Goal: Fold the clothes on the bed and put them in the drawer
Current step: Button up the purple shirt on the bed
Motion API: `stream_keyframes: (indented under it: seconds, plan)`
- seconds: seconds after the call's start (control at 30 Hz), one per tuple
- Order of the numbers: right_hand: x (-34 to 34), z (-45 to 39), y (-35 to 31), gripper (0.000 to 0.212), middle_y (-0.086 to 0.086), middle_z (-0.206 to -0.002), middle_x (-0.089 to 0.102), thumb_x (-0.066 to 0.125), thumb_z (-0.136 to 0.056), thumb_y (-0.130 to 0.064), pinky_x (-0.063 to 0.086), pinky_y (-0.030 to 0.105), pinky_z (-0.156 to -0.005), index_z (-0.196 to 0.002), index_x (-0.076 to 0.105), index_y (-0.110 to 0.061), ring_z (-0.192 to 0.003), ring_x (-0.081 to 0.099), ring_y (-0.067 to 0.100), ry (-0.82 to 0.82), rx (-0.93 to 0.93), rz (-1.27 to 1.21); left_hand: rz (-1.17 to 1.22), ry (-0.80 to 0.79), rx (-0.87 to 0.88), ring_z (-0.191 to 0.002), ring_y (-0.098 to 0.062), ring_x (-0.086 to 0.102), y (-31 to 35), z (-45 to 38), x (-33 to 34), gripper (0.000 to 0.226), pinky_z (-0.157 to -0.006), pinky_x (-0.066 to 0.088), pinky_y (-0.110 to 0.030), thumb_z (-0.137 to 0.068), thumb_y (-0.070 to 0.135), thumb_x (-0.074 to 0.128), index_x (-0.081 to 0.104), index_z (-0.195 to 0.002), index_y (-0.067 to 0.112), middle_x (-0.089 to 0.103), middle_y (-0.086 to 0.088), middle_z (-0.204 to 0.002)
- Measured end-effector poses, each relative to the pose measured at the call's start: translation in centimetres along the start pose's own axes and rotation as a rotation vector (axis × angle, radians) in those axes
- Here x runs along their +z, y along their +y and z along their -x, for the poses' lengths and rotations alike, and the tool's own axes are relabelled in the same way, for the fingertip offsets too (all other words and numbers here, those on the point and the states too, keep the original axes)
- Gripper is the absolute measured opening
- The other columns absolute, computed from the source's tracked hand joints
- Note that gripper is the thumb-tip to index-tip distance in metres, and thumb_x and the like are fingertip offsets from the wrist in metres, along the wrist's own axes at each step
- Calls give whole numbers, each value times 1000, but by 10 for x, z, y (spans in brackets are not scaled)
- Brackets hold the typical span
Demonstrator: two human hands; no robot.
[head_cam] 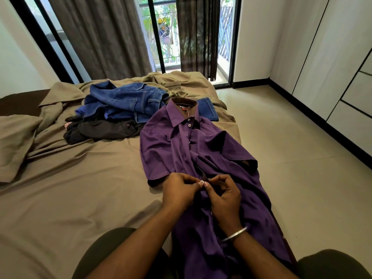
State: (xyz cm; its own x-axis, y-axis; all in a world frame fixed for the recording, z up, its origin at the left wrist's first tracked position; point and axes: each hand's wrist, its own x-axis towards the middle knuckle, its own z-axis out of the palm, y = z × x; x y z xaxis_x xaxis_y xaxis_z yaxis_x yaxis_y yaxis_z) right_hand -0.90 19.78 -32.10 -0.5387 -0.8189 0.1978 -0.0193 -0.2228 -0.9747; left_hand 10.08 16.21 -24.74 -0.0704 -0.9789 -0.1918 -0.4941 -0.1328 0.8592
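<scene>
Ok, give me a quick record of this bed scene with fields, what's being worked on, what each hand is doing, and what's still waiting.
item in work: purple short-sleeved button shirt, laid face up along the bed's right edge
left hand: left hand pinches the shirt's front placket
right hand: right hand pinches the same spot, wrist with silver bangle
waiting: crumpled blue denim jeans over a dark black garment
surface: rumpled tan bedsheet
folding: not yet begun

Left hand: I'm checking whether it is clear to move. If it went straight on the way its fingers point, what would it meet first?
The left hand points right, pinching the purple shirt placket. It would meet the right hand fingertips almost at once.
</scene>
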Motion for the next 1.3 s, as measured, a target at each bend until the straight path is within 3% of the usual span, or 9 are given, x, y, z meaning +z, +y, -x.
stream_keyframes:
  seconds: [0.5, 0.73, 0.8, 0.9, 1.0, 1.1, 1.17, 1.3]
  plan:
    - [0, 0, 1, 24, 0, -78, 73, 77, -80, 0, 57, 21, -72, -76, 58, -15, -81, 73, 12, -2, -27, 47, -41, -34, 8, -61, -4, 61, -7, -4, 0, 10, -71, 58, -28, -86, 22, 76, 73, -77, 25, 70, 6, -72]
    - [-3, -1, 1, 23, -3, -57, 61, 70, -88, -4, 51, 21, -58, -79, 50, -12, -54, 61, 8, 0, 3, 7, -93, 15, 7, -61, -6, 62, -8, -6, 3, 11, -69, 57, -28, -88, 27, 74, 77, -82, 18, 69, 6, -68]
    - [-5, -3, 0, 26, -3, -66, 68, 71, -85, 2, 55, 22, -66, -81, 49, -10, -66, 68, 8, -48, 29, -34, -114, 15, 3, -61, -5, 61, -9, -7, 3, 12, -64, 53, -24, -88, 28, 74, 77, -82, 17, 68, 7, -66]
    - [-7, -5, -1, 29, 13, -84, 74, 72, -80, 10, 58, 31, -81, -85, 48, -6, -89, 73, 23, -98, 64, -118, -130, 4, 22, -69, -2, 63, -9, -7, 2, 12, -63, 49, -17, -89, 26, 73, 78, -88, 15, 71, 8, -74]
    - [-8, -6, -1, 27, 14, -88, 74, 73, -79, 10, 59, 33, -82, -86, 50, -2, -89, 73, 25, -118, 62, -139, -131, -4, 40, -71, -4, 65, -6, -6, 2, 11, -66, 52, -18, -90, 21, 71, 78, -96, 15, 75, 1, -86]
    - [-8, -4, 3, 25, 12, -89, 74, 74, -78, 9, 59, 36, -82, -85, 54, -5, -91, 73, 25, -114, 36, -92, -99, -7, 31, -63, -12, 68, -3, -4, 3, 12, -68, 60, -30, -89, 27, 71, 79, -86, 18, 74, -1, -73]
    - [-7, -3, 7, 27, 8, -89, 74, 75, -79, 7, 59, 38, -81, -85, 57, -11, -90, 73, 23, -109, -3, -24, -103, -25, 41, -61, -11, 68, -2, -3, 1, 18, -66, 60, -30, -84, 37, 76, 78, -80, 20, 73, 0, -67]
    - [-6, -1, 6, 29, 7, -89, 74, 77, -77, 6, 59, 34, -81, -85, 56, -13, -89, 73, 21, -138, -26, -11, -83, 1, -4, -60, -9, 63, -4, -4, -1, 13, -69, 59, -31, -88, 28, 74, 78, -88, 16, 71, 2, -71]
